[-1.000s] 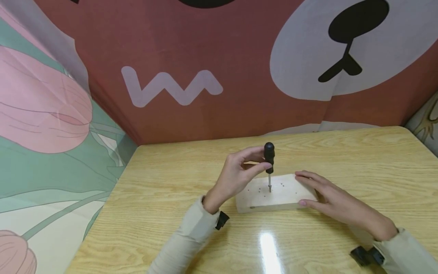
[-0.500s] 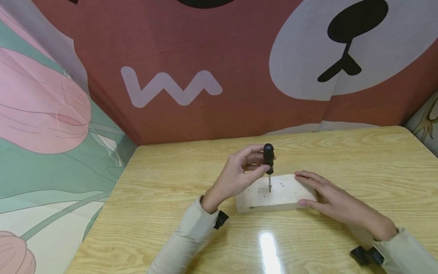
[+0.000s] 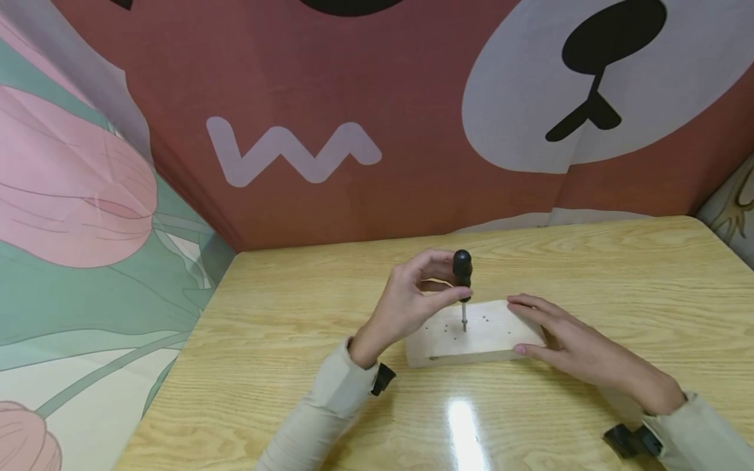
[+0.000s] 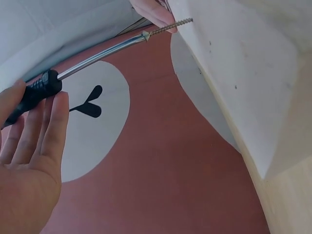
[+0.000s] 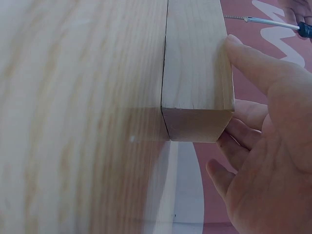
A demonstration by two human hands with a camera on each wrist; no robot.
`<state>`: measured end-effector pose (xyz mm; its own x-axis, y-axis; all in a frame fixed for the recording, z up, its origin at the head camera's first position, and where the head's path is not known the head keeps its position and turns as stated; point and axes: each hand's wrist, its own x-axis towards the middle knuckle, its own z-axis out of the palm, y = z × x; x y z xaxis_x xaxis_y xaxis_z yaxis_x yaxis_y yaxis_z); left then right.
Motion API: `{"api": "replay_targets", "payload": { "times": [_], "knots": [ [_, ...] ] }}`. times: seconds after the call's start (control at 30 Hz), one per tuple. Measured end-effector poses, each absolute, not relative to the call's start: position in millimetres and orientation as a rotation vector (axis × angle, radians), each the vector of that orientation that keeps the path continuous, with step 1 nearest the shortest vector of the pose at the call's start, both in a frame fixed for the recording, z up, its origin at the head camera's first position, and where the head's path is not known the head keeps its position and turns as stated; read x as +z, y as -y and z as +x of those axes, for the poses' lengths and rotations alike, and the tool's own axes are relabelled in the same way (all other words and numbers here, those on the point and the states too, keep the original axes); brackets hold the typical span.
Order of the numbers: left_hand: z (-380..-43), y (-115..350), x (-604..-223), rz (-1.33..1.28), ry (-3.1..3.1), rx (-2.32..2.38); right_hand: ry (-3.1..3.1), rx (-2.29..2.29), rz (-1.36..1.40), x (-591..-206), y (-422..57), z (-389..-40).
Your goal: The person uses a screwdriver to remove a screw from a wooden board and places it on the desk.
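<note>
Two bare hands are working on a shiny yellow wood-grain table (image 3: 294, 314). The left hand (image 3: 408, 294) is curling its thumb and fingers round a screwdriver with a black handle and thin silver rod (image 3: 463, 265), just right of the middle of the frame. The screwdriver is standing almost straight up, and its tip is touching the head of a thin gold-brown metal screw (image 4: 170, 26). The screw's point is meeting the top of a pale, flat wooden block (image 3: 491, 337), which is lying lower right of the middle. Little dark holes (image 3: 486, 319) are dotting it. The right hand (image 3: 568, 343) is spreading wide, fingers nearly straight, and touching the block's right end. A red wall cover with pale shapes (image 3: 412, 78) is filling the top.
</note>
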<state>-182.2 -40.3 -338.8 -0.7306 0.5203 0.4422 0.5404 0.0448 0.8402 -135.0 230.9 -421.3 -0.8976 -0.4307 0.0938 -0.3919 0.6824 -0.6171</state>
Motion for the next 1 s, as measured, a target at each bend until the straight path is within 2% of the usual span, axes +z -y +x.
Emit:
{"api": "replay_targets", "payload": {
  "times": [0.67,1.0],
  "knots": [
    [-183.5,36.8,-346.5,-1.106,2.140,-1.677,-2.841,-1.000,-0.682,-418.1,-228.9,-132.8],
    [-183.4,42.4,-349.6,-1.077,2.058,-1.761,-2.889,-0.905,-0.748,-415.9,-227.9,-132.6]
  ]
}}
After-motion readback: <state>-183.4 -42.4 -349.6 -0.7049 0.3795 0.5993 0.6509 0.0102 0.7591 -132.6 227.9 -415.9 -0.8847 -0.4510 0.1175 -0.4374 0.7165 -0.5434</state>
